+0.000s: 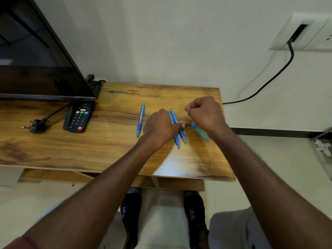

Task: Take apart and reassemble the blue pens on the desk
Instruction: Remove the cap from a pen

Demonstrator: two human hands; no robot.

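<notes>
remote (79, 117) and plug (35, 125) lie left of my pens (177, 126); left hand (159, 126) pinches a thin refill, right hand (204, 112) curls round the barrel (200, 132).

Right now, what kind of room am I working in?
Probably a room at home: a wooden desk carries a television with its remote, and a wall socket is nearby.
</notes>
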